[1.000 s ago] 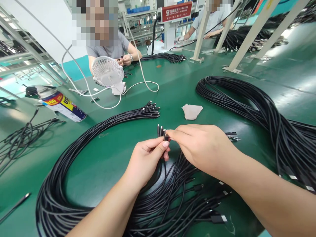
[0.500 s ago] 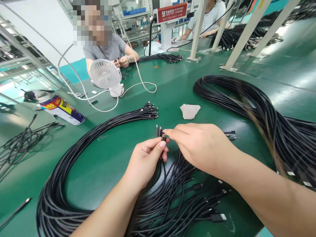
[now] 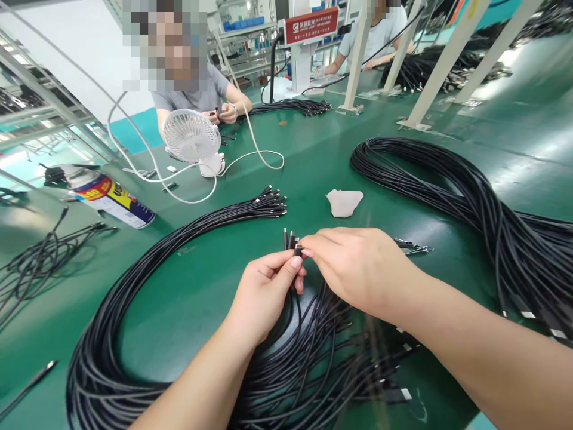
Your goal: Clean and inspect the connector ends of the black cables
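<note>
My left hand is closed around the ends of several black cables, its thumb pressing on one plug. Their small black plugs with metal tips stick up between thumb and fingers. My right hand reaches in from the right, its fingertips pinched together at one of these plugs. The right hand's own fingers partly hide that contact. Below both hands, a spread of loose black cables lies on the table, some ending in larger plugs with pale tips.
A curved cable bundle lies left, a thick looped bundle right. A whitish scrap and tweezers-like metal tool lie beyond my hands. A white fan, a spray can and a seated co-worker are farther off.
My right hand has shifted very slightly down, its fingertips still at the plugs. The left hand keeps its hold on the cables, almost unmoved.
</note>
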The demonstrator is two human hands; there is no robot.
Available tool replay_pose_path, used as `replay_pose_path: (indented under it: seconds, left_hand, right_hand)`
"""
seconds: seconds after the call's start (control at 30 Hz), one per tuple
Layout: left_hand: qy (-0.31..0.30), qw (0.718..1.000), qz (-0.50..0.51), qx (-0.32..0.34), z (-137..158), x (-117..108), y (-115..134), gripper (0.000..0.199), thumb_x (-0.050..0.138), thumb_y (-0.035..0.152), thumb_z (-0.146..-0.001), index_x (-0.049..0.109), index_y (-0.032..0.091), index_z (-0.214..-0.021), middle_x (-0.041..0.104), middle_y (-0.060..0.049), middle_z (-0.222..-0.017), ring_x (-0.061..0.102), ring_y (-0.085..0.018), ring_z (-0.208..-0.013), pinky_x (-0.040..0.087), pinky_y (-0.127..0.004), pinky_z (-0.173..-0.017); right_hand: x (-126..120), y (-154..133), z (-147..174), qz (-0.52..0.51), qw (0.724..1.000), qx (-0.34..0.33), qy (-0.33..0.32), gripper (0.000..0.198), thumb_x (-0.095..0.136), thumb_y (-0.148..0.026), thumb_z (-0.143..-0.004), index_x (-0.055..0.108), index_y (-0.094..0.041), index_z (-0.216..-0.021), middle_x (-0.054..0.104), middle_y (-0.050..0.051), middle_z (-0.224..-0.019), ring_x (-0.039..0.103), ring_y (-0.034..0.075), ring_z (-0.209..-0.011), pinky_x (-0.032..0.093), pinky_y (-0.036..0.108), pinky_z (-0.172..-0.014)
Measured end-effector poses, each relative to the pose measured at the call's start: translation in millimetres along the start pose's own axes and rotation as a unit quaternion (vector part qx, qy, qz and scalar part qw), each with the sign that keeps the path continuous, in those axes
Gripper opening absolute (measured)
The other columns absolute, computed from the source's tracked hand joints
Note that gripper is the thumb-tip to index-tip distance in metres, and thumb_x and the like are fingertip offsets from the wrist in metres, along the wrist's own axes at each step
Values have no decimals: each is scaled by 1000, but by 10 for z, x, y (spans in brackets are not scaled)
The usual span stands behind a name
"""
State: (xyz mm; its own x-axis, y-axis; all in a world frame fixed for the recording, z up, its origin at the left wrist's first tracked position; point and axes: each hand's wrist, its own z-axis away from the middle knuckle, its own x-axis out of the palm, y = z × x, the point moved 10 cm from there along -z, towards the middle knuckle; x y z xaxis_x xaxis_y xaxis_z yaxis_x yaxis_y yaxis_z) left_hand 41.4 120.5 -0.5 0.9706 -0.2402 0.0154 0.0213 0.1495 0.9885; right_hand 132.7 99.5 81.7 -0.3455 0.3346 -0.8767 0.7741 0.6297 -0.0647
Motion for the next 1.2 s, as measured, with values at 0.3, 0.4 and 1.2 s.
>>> replay_pose_path:
  seconds: [0.3, 0.4, 1.2]
  left_hand:
    - [7, 1000, -6, 0, -10, -5, 17, 25, 65, 33, -82, 65, 15, -65, 55, 1, -55, 48, -11, -55, 37, -25, -58]
    - [9, 1000, -9, -3, -11, -11, 5, 24, 65, 32, -82, 65, 15, -66, 56, 1, -55, 49, -11, -55, 38, -25, -58]
    - [27, 996, 77, -25, -5, -23, -45, 24, 71, 35, -78, 73, 13, -88, 58, 1, -66, 49, -9, -55, 39, -24, -56]
  right_hand:
    - [40, -67, 6, 37, 999, -26, -22, 20, 48, -11, -88, 68, -12, -89, 66, 5, -72, 58, 17, -59, 36, 29, -54]
    - [10, -65, 10, 33, 999, -27, -11, 20, 49, -9, -87, 69, -12, -89, 68, 5, -73, 59, 17, -60, 37, 28, -55]
    - [141, 227, -25, -88, 982, 117, -115, 21, 48, -16, -90, 66, -16, -99, 70, 5, -86, 65, 19, -74, 39, 28, -61]
